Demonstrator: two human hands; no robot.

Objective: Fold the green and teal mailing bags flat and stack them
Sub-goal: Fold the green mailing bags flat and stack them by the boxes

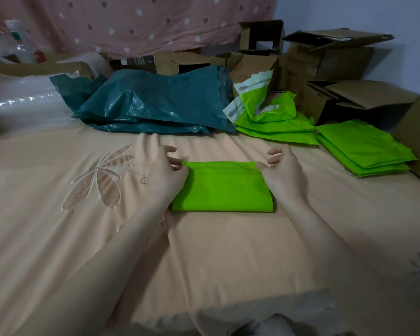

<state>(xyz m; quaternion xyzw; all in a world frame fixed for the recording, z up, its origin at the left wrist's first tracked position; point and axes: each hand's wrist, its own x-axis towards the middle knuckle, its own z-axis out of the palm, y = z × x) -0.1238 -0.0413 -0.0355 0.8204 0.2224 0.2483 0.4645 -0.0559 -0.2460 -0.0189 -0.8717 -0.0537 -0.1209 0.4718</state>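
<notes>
I have a folded green mailing bag (222, 190) lying flat on the peach bedsheet (58, 238), dead centre of my view. My left hand (166, 174) pinches its far-left corner between thumb and forefinger, the other fingers spread and lifted. My right hand (283, 167) pinches the far-right corner the same way, remaining fingers loosely curled above the sheet. The bag's far edge is raised a little between the two pinches; the near edge rests on the sheet.

At about 11 o'clock from the bag sits a crumpled heap of teal mailing bags (153, 103), and at 1 o'clock a loose pile of green mailing bags (274, 120), some opened to show white inner flaps with grey printing that is too blurred for me to read. At 2 o'clock, just beside that pile, a neat stack of folded green bags (364, 147) lies near the bed's right edge.

Behind them stand open cardboard boxes (325, 59), with no legible markings. At 10 o'clock there is clear bubble wrap (22, 98), and beyond it a red label too small to make out. An embroidered leaf motif (104, 175) marks the sheet at 9 o'clock.
</notes>
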